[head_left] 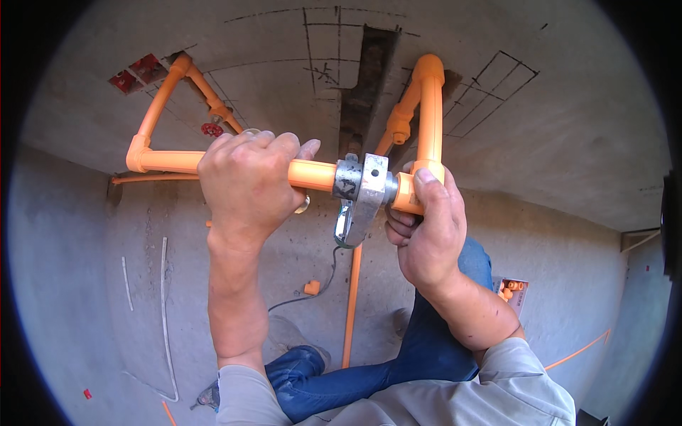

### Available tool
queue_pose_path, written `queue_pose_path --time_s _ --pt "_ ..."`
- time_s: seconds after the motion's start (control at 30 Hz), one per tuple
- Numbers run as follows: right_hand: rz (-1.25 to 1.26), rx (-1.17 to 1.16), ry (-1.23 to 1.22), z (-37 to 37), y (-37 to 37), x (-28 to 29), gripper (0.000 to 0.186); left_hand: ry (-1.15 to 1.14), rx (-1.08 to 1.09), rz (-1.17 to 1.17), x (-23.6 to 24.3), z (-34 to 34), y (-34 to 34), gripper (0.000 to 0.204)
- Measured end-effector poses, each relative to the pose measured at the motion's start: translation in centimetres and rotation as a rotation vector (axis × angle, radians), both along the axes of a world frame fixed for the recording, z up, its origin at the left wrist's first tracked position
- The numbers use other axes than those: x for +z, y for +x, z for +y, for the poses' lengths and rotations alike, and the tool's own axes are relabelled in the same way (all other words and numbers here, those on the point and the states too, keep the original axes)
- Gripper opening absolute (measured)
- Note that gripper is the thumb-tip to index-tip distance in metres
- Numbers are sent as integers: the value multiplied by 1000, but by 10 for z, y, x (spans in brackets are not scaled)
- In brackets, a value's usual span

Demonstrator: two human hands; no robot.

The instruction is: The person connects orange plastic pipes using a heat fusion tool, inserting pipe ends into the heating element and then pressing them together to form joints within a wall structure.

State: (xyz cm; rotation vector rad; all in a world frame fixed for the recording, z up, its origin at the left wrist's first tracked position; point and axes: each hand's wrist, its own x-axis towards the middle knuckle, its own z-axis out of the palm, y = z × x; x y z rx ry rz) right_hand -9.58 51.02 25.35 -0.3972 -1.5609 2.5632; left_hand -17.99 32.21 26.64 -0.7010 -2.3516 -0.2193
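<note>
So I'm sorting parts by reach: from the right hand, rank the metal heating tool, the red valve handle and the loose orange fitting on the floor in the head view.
1. Metal heating tool, just left of the right hand.
2. Loose orange fitting, lower left.
3. Red valve handle, far upper left.

Bright even daylight, fisheye-bent edges

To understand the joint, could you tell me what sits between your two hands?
In the head view, a grey metal heating tool sits between the left hand and right hand.
</note>
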Motion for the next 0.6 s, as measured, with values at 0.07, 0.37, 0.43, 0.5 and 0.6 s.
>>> queue_pose_path --time_s 0.07,0.37,0.43,0.5,0.6 --pt "-3 -11 2 0 0 0 24 3 -3 -2 -1 1 -1 42" --pt "3 -10 28 -3 0 3 24 8 1 -2 0 -1 0 41" --pt "1 -14 39 -3 0 3 24 9 -9 -7 0 0 0 41" --pt "-2 -13 41 -3 -1 3 24 17 -11 -4 -2 0 -1 41" --pt "7 -7 48 -3 -1 0 24 31 -19 5 -3 0 -2 41"
